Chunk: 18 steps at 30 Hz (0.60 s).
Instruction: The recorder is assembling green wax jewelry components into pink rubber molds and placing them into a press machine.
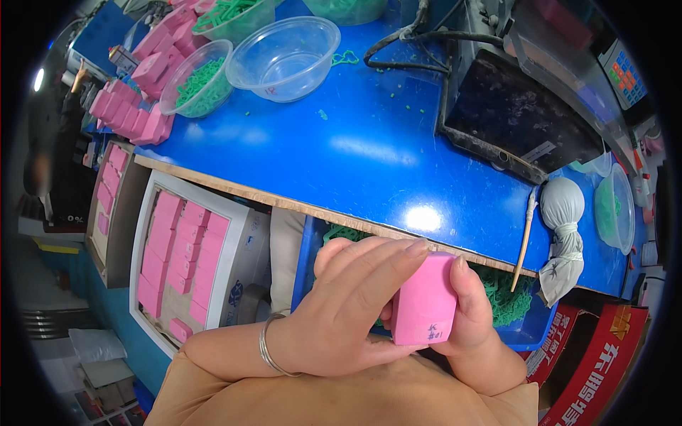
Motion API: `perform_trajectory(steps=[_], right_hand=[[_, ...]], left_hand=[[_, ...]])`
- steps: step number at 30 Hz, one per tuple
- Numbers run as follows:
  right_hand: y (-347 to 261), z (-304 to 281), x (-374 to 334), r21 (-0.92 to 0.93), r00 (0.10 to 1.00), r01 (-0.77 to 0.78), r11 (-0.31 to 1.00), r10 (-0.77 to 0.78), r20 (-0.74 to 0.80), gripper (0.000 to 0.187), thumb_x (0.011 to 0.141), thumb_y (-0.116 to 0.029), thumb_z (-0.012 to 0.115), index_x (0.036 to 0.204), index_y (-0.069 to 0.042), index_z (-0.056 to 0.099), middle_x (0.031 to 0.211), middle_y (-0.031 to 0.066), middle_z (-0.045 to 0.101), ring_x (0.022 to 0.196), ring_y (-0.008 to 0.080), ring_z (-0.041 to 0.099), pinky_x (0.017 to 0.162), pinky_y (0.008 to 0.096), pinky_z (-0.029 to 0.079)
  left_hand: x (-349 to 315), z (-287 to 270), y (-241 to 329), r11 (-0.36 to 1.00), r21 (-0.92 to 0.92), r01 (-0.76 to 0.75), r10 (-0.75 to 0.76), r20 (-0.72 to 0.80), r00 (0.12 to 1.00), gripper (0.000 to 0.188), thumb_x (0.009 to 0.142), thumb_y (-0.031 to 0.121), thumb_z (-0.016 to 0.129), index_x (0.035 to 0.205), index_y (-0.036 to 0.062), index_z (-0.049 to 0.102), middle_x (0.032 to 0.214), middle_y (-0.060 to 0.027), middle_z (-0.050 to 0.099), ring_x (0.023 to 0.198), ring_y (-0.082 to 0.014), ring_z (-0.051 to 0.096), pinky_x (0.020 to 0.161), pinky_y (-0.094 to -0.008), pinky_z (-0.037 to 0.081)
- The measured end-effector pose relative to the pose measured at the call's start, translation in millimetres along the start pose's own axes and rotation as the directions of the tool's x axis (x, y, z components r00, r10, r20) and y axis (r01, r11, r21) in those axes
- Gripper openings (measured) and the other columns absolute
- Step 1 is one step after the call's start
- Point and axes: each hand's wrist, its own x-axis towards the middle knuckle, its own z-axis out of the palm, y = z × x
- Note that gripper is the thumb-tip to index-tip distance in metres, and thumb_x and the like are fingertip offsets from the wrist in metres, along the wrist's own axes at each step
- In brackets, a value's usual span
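Note:
A pink block (425, 307) with rounded edges and small dark marks near its lower end is held in front of my body. My left hand (348, 302), with metal bangles at the wrist, lies along the block's left side, its fingertips reaching the top edge. On the opposite side my right hand (472, 312) grips the block, one digit up along its edge and the others hidden behind. Below the table edge, behind my hands, sits a blue bin (552, 323) of green stringy scraps (508, 295).
The blue table (341, 149) holds a clear bowl (284, 60), a bowl of green pieces (202, 82), stacked pink blocks (131, 113), a black machine (518, 106), a stick (526, 238) and a tied cloth bundle (565, 206). Left stands a box of pink blocks (185, 248); right, a red carton (597, 369).

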Motion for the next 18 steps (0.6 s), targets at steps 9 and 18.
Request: perform_trajectory(steps=[9,18], right_hand=[[-11.3,11.4,-5.5,-0.082,1.0,0.023,0.996,-0.025,-0.013,0.049,0.083,-0.019,0.055,0.123,0.001,0.035,0.103,0.0134,0.053,0.094,0.0225,0.056,0.083,0.0331,0.047],[-9.8,4.5,-4.9,-0.711,0.907,0.404,0.576,-0.351,0.231,0.05,0.075,0.0,0.059,0.12,0.003,0.038,0.108,0.0117,0.048,0.099,0.0172,0.05,0.084,0.0283,0.04]], left_hand=[[-1.0,5.6,-4.5,0.991,0.072,-0.111,0.114,-0.05,0.992,0.071,0.06,0.014,0.073,0.124,0.0067,0.044,0.122,-0.0172,0.046,0.108,-0.0305,0.048,0.088,-0.0408,0.032],[0.6,6.6,-4.1,0.915,0.361,-0.18,0.229,-0.098,0.968,0.057,0.066,0.026,0.07,0.119,0.0189,0.048,0.126,-0.0187,0.037,0.115,-0.0378,0.037,0.094,-0.0492,0.028]])
